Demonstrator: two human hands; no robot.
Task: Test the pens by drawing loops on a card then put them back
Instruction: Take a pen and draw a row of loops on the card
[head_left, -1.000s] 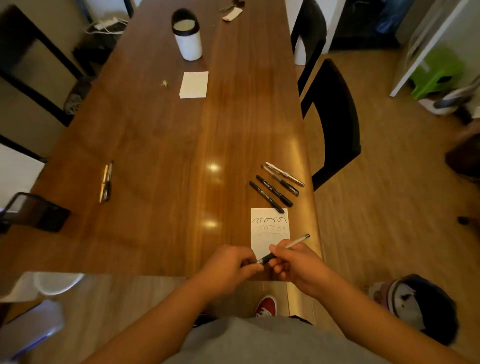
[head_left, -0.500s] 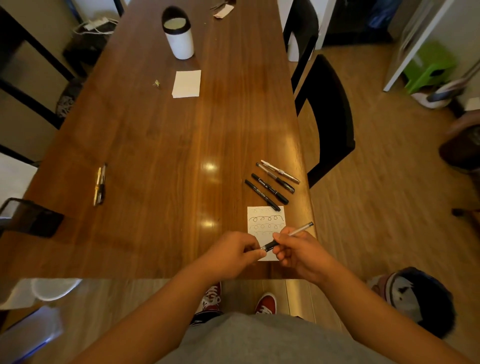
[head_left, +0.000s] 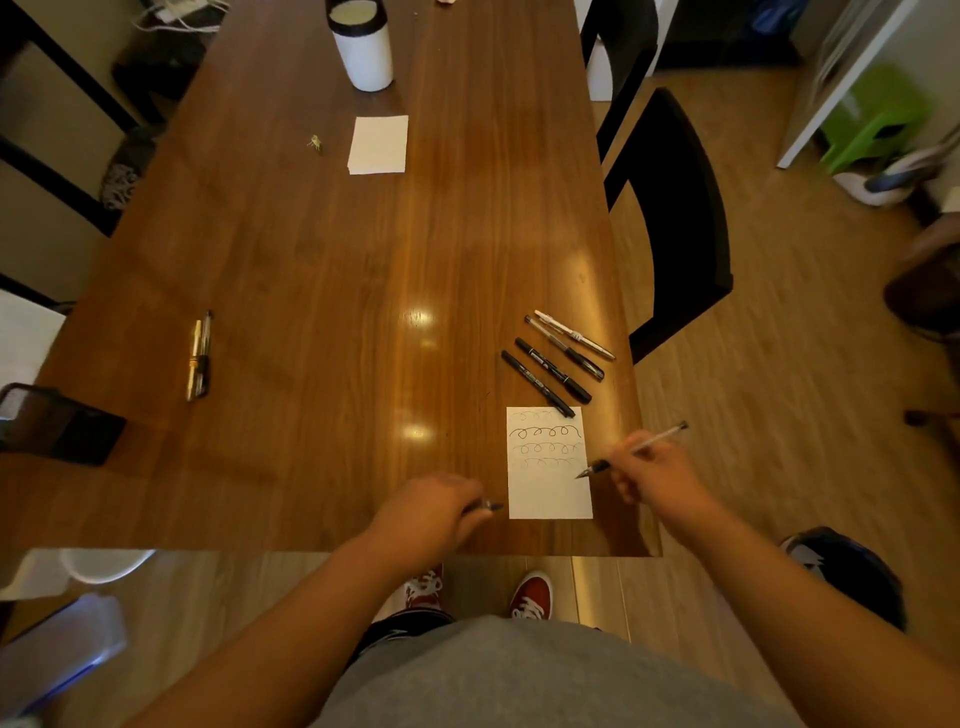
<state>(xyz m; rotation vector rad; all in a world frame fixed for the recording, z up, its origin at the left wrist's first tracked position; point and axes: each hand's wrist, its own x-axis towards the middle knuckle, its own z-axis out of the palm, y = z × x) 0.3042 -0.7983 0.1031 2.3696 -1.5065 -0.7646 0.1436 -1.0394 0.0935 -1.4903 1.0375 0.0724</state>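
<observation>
Cap (head_left: 491, 506) half-hidden, L hand (head_left: 431, 512), pen (head_left: 662, 437), R hand (head_left: 657, 473)

Four pens (head_left: 553, 370) are lying in a row at the far edge of the card (head_left: 548, 493), obstructing approach from beyond, while bare tabletop (head_left: 322, 291) is stretching wide to its left.

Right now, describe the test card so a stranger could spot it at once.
On the long wooden table, go to the near right corner, below the row of four pens. The test card lies flat there. Unlike the blank card by the white cup, it carries rows of loops.
</observation>
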